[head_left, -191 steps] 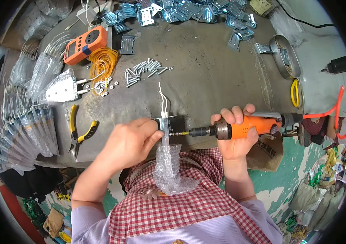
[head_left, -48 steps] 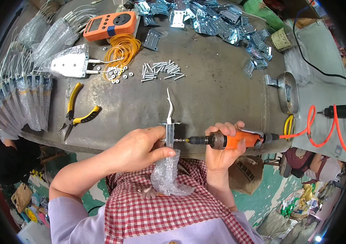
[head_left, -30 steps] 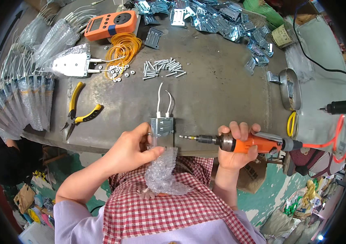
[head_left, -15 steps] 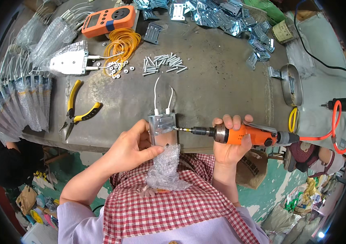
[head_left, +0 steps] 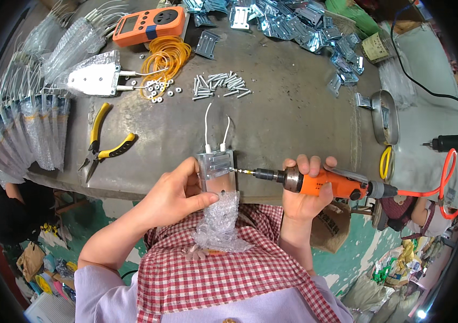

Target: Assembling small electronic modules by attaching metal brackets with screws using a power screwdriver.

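Note:
My left hand [head_left: 178, 188] is closed on a flat metal heating plate [head_left: 215, 182] at the bench's near edge. The plate has a ridged bracket [head_left: 218, 162] across its far end and two white wires [head_left: 207, 126] standing out beyond it. Bubble wrap [head_left: 219, 218] covers its near part and hangs over my checked apron. In my right hand [head_left: 307, 196] lies an orange power screwdriver [head_left: 323, 183], fingers wrapped round its body. Its bit points left, and the tip meets a small screw at the bracket's right side; how deep the screw sits is too small to tell.
Pliers [head_left: 100, 145] with yellow handles lie to the left, near wrapped plates [head_left: 40, 129]. Farther off are screws [head_left: 221, 83], white beads [head_left: 158, 89], rubber bands [head_left: 167, 56], an orange meter [head_left: 151, 26] and piled brackets [head_left: 293, 21]. An orange hose [head_left: 425, 192] trails right, past a metal dish [head_left: 385, 116].
The screwdriver's rear end has dipped slightly, its tip staying at the bracket. My left hand and the plate hold still. The bench items sit slightly shifted in the view.

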